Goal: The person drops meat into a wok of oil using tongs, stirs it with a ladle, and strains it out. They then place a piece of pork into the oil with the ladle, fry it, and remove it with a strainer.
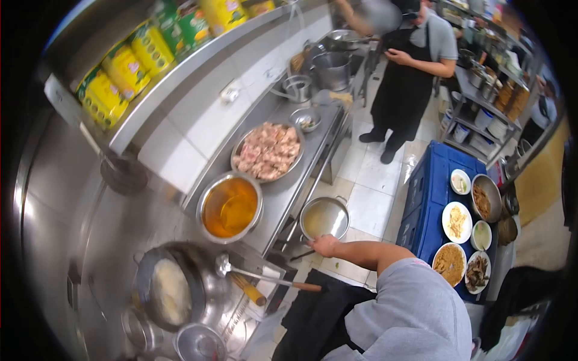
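My right hand [326, 245] reaches out from a grey sleeve and closes on the near rim of a steel pot [325, 218] holding pale liquid. The pot sits low beside the steel counter [283, 198], over the tiled floor. My left hand is out of view. A ladle [265, 278] with a wooden handle lies across the stove edge just left of my arm, next to a wok [168, 289] with white contents.
On the counter stand a bowl of orange liquid [230, 206], a wide pan of raw meat pieces [268, 150] and a small bowl [306, 118]. A person in a black apron [409, 72] stands at the far end. Blue crates [430, 192] at right carry several plates of food.
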Available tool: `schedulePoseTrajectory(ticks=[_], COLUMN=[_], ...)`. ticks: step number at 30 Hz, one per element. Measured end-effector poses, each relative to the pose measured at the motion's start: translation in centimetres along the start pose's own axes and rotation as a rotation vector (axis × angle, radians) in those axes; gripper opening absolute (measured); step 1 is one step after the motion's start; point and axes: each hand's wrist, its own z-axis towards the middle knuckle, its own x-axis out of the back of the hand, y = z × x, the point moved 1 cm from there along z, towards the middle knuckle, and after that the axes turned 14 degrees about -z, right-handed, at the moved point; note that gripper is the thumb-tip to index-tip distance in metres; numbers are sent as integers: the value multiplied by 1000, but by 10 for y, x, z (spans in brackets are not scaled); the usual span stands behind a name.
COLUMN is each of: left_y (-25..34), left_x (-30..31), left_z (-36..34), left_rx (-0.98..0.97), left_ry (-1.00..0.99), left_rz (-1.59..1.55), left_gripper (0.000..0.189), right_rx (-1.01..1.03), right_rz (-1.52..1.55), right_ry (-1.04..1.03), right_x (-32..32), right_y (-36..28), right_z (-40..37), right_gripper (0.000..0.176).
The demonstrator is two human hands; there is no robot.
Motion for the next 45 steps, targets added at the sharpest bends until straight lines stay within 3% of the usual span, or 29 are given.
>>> schedulePoseTrajectory(ticks=[2,3,4,5,8,13,16,19,21,23,24,27,28,29,30,31,33,34,37,41,43,45], left_y=[31,16,22,25,30,9,1,-1,0,2,4,-1,-3,-5,-10,-18,-4,2,16,13,3,-9], left_x=[-19,-12,-11,-8,19,51,63,70,73,77,75,89,92,94,95,98,94,94,90,95,97,95], left_z=[-26,-7,-17,-22,-50,-44,-41,-25,-6,10,15,43,52,59,68,78,78,79,73,72,72,71], left_rx=[-24,51,56,32,37,66,64,58,48,37,29,41,45,58,58,66,80,54,47,52,83,122], left_ry=[133,-175,-219,-84,64,94,85,82,56,-54,-2,-54,-45,-38,-38,-36,-36,-106,-45,-85,-48,-46], left_rz=[56,-640,-673,-619,-635,-585,-647,-663,-681,-754,-816,-853,-854,-857,-886,-881,-871,-888,-869,-867,-868,-875], left_gripper=[31,44,46,46,46,52,53,54,53,51,49,47,50,53,59,60,58,58,59,61,62,63], right_rx=[-39,139,130,195,159,136,186,173,119,101,109,256,313,260,391,335,322,363,356,156,194,167], right_rz=[98,-170,-254,-297,-254,-274,-317,-254,-10,-7,-31,-122,-146,-190,-43,-43,113,87,161,264,309,468], right_ry=[13,68,88,64,-71,-75,-72,56,286,237,208,182,186,59,158,-43,-210,-202,-233,-164,-72,-115], right_x=[-17,-7,3,17,38,59,63,72,99,99,94,59,16,1,-18,-32,-15,-16,-6,10,16,58], right_y=[-2,-8,-15,-19,-35,-56,-70,-81,-94,-93,-92,-83,-59,-58,-53,-53,-80,-85,-99,-106,-99,-125], right_z=[18,15,13,11,10,22,34,45,31,20,13,-18,-14,-24,-40,-48,-80,-82,-78,-49,-32,-40], right_gripper=[32,26,25,26,32,30,31,34,36,34,33,29,31,33,35,36,38,38,38,39,39,40])
